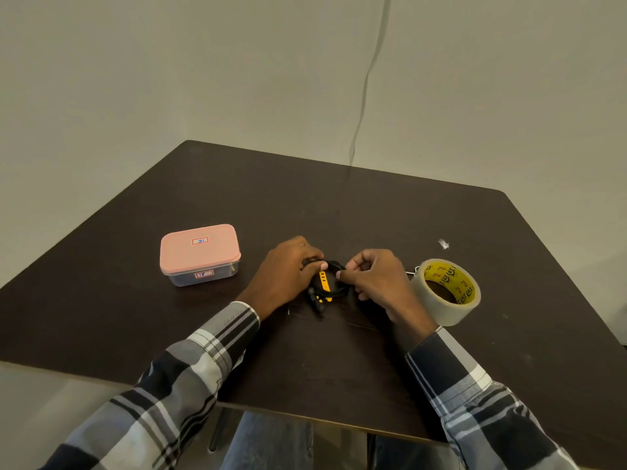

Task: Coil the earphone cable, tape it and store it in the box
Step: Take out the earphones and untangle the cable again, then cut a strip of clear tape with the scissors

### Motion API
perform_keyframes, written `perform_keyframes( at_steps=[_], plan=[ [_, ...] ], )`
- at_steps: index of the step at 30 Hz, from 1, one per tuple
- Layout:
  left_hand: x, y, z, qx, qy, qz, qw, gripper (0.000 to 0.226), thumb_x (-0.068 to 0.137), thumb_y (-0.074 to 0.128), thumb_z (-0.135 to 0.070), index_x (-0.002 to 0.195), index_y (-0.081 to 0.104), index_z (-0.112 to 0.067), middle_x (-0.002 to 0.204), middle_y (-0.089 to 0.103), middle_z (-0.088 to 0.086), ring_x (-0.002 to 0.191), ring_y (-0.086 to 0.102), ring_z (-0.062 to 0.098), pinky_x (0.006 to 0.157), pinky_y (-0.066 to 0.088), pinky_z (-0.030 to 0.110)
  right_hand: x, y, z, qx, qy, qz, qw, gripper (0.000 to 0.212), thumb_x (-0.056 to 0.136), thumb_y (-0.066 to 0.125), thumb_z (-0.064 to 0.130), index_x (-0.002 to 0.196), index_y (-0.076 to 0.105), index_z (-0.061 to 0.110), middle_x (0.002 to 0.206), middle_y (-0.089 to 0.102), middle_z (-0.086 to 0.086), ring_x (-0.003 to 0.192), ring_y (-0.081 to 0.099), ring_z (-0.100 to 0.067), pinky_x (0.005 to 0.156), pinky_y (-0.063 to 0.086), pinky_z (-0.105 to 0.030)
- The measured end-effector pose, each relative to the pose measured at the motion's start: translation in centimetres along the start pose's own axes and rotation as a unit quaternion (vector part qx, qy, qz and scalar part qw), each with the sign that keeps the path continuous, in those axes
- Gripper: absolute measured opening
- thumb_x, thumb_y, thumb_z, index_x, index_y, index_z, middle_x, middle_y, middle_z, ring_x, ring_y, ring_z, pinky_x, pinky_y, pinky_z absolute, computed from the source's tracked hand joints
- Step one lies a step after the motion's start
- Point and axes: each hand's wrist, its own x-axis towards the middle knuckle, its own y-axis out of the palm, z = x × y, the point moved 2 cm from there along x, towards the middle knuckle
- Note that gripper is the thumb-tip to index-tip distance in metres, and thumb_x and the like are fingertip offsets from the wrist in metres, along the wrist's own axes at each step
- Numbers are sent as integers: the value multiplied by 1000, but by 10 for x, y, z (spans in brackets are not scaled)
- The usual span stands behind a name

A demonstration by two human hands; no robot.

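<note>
Table (339, 215) of dark wood fills our view, and on it we see 3 things. At left stands the box (200, 254), its pink lid on. At right lies the tape roll (446, 291), just beside the right hand (380, 283). Between, the black earphone cable (327, 283) sits coiled, pinched by the left hand (288, 273) and by the right hand's thumb and forefinger.

Standing against plain beige walls (169, 79): a dark brown wooden tabletop (390, 215); hanging down the wall, a thin grey cord (368, 76).
</note>
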Motion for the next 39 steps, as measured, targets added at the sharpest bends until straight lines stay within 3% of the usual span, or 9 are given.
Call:
perform_keyframes(
  at_steps=[4,8,11,19,22,25,33,36,39],
  plan=[
    [2,-8,6,-55,-35,-17,998,17,93,65,-27,105,75,-21,99,65,-1,89,61,13,80,48,31,0,2,1,17,-3,-22,1000,18,83,79,30,77,70,15,67,67,2,54,60,-7,49,54,-25],
    [4,-13,14,-80,-53,-31,995,16,93,65,-24,104,76,-18,99,68,0,87,63,13,83,52,37,-2,0,4,19,-10,-60,998,21,90,71,34,77,70,17,64,67,4,53,63,-10,59,61,-37],
    [8,-18,17,-112,-72,-48,990,15,93,66,-24,102,76,-19,99,71,-1,86,64,11,86,54,38,-7,-12,15,5,-38,-103,994,21,95,65,35,79,69,22,68,68,5,53,67,-11,58,58,-30],
    [24,-30,-24,-189,-32,-74,979,13,92,67,-23,96,78,-17,90,75,-7,85,69,5,77,52,20,-15,-83,35,7,-114,-209,971,22,93,66,35,77,72,22,67,71,5,53,69,-13,61,61,-32],
    [31,-19,-42,-184,-13,-49,982,11,92,68,-24,93,77,-19,85,73,-10,77,65,0,70,49,16,-13,-102,20,-25,-102,-207,973,22,93,66,35,77,72,22,68,72,3,57,69,-13,67,63,-39],
    [39,-7,-54,-168,0,-19,986,10,91,69,-24,93,77,-19,87,73,-9,80,66,4,74,51,21,-12,-119,3,-55,-93,-217,970,21,91,67,38,76,72,25,72,72,7,66,70,-14,70,62,-45],
    [51,30,-86,-76,28,129,988,20,91,69,-18,111,72,-19,93,65,-9,76,56,-2,69,42,14,-37,-140,-34,-113,-121,-156,974,19,85,74,44,84,75,26,78,73,11,73,68,-5,68,60,-30],
    [52,38,-98,-75,37,151,985,26,93,66,-14,118,68,-19,101,65,-7,77,55,-2,71,42,14,-43,-148,-44,-102,-142,-139,975,19,84,75,42,89,76,23,83,73,12,79,69,-5,75,61,-34],
    [55,44,-105,-97,31,161,982,42,92,62,-2,130,60,-19,115,64,-4,85,59,3,85,52,24,-48,-155,-50,-104,-159,-77,979,36,74,78,52,94,76,22,94,73,12,95,67,-4,89,54,-30]
  ],
)
